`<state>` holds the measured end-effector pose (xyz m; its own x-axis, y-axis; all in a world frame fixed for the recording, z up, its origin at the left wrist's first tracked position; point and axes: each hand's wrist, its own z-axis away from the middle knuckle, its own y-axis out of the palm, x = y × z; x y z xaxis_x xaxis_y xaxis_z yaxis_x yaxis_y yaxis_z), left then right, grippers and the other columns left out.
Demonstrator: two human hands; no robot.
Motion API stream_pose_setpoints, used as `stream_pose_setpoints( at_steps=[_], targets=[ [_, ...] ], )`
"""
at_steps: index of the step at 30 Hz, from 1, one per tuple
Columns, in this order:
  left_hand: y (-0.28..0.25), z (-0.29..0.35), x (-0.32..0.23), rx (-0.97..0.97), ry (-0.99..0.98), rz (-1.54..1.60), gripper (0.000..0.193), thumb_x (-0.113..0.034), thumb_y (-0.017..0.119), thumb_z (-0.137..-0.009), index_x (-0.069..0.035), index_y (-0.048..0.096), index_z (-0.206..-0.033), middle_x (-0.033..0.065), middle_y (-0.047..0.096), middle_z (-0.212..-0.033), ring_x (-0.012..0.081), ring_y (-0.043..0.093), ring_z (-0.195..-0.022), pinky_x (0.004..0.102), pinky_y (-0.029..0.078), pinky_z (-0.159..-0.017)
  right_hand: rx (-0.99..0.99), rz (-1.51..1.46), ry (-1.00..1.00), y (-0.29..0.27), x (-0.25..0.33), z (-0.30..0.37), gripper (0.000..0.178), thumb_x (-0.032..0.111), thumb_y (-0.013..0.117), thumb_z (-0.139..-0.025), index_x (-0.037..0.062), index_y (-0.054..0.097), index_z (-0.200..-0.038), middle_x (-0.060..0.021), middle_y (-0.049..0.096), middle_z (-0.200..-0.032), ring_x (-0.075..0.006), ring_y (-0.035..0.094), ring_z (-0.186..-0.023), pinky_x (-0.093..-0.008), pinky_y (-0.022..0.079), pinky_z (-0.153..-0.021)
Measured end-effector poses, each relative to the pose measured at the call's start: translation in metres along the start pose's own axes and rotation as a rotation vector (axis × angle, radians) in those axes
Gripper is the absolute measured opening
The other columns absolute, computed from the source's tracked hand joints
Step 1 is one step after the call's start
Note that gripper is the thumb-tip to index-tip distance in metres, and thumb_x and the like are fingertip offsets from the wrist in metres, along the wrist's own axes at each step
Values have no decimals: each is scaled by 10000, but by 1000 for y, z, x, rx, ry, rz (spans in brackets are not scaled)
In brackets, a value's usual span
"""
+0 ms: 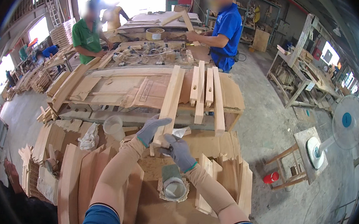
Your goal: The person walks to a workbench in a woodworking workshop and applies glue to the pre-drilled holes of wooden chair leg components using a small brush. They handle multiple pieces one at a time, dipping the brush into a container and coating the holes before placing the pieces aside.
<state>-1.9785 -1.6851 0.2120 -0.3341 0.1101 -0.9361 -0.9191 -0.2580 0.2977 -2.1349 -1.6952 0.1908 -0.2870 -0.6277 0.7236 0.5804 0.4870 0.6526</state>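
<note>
A long pale wooden board (170, 103) slants away from me, its near end raised over my bench and its far part over the cardboard-covered table. My left hand (154, 128), in a grey glove, grips its left side near the close end. At the right of that end, my gloved right hand (179, 152) has its fingers curled against the wood. Just beyond it a whitish piece (181, 132) shows, too unclear to name. Below my hands stands a round cup (174, 188) with whitish contents, beside a grey-green block (173, 171).
Several slotted wooden pieces (201, 92) lie on the cardboard (143, 88) ahead. Curved wood parts (69, 183) are stacked at my left, more (244, 186) at right. A plastic tub (113, 126) stands left. Co-workers stand around the far table; a fan (346, 121) is at right.
</note>
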Motion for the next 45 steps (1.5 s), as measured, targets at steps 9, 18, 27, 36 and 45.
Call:
stream_pose_setpoints(
  at_steps=[9,18,27,36,45],
  targets=[
    [-11,-62,1,20,25,105,425,-303,606,-864,-5,587,-1165,82,607,-1132,164,586,-1020,286,457,-908,-173,-66,-172,-36,18,-32,351,216,648,-859,-44,537,-1067,-90,585,-962,-186,632,-721,-282,596,-652],
    [-74,10,44,354,-48,531,495,-483,504,-902,-43,566,-1122,102,621,-932,261,614,-871,375,509,-798,-210,116,-193,-48,-3,51,315,203,564,-920,-31,529,-1128,-74,573,-1014,-158,591,-840,-313,567,-749],
    [-51,309,234,-257,-422,393,251,-362,471,-932,-132,550,-994,82,605,-962,266,607,-862,423,509,-800,-969,1488,-523,-190,-61,308,609,265,603,-862,-46,347,-1318,-198,536,-1186,-320,511,-1130,-369,425,-953],
    [62,370,273,-43,-502,363,256,-247,530,-913,-48,521,-1073,138,599,-974,268,622,-870,388,527,-786,-1076,1574,72,-212,-17,279,751,270,730,-660,-33,323,-1214,-292,505,-1160,-422,516,-1076,-445,449,-880],
    [146,338,223,80,-325,365,371,-218,531,-918,-32,467,-1233,125,579,-1072,233,602,-940,362,507,-833,-809,1193,-73,-182,-8,303,631,155,760,-608,-18,472,-1142,-229,587,-1110,-345,595,-1011,-396,485,-851]
  ],
)
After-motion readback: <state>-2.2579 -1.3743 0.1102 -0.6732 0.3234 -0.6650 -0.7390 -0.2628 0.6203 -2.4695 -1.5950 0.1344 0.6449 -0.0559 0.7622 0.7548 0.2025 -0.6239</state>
